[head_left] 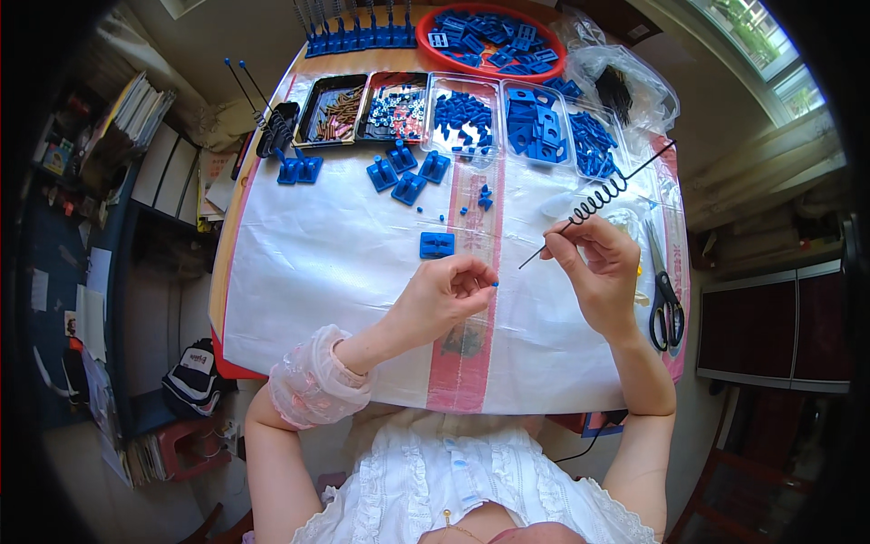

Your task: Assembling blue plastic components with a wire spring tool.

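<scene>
A small blue piece (495,285) is pinched at the fingertips of the left hand (458,288), near the centre of the frame; the other fingers of this hand are curled inward. By the right hand (598,263), to the right of the centre, a black spiral wire rod (594,201) is gripped between thumb and fingers. The rod is held aslant: its straight lower end is pointed toward the left hand, but is kept apart from the blue piece, and its other end is directed to the upper right.

Just above the left hand, a blue rectangular base (437,245) is placed on the white sheet (317,245), by which the table is covered. Four blue parts with raised stems (409,188) are grouped in the upper middle. Behind them, brown pins (337,113) are contained in a black tray (326,142), and many small blue pieces are kept in a clear tray (464,78). Blue plates are heaped in a red basin (471,71) at the top. Black-handled scissors (669,308) are laid at the right side of the sheet.
</scene>
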Motion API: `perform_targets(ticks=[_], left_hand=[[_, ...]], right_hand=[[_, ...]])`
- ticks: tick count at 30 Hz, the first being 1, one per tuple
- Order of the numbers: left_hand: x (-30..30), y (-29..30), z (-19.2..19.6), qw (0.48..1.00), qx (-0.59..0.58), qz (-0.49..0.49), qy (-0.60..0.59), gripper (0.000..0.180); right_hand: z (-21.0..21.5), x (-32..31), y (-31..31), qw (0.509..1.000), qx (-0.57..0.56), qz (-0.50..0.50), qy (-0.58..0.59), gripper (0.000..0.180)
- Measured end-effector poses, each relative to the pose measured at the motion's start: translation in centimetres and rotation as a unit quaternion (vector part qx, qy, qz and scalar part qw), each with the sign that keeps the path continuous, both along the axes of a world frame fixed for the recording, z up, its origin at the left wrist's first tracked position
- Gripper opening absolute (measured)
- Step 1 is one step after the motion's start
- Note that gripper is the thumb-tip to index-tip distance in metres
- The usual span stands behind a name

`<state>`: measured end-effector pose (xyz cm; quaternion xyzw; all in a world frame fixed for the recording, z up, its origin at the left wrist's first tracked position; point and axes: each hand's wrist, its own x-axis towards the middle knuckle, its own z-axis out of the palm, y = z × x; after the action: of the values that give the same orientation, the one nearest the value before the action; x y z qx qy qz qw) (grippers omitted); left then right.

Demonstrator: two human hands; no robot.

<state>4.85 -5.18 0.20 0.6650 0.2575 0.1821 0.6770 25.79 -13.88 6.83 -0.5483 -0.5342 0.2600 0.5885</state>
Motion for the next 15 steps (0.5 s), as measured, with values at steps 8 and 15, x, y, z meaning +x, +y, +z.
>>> perform_targets(ticks=[8,15], left_hand=[[-0.1,-0.2,-0.6,0.995,-0.084,-0.007,-0.059,0.013],[-0.2,-0.1,-0.6,0.988,-0.131,-0.010,-0.083,0.016]], right_hand=[[-0.6,-1.3,-0.3,0.998,0.030,0.012,-0.046,0.007],[-1.0,-1.5,-0.7,0.997,0.042,0.008,-0.067,0.012]])
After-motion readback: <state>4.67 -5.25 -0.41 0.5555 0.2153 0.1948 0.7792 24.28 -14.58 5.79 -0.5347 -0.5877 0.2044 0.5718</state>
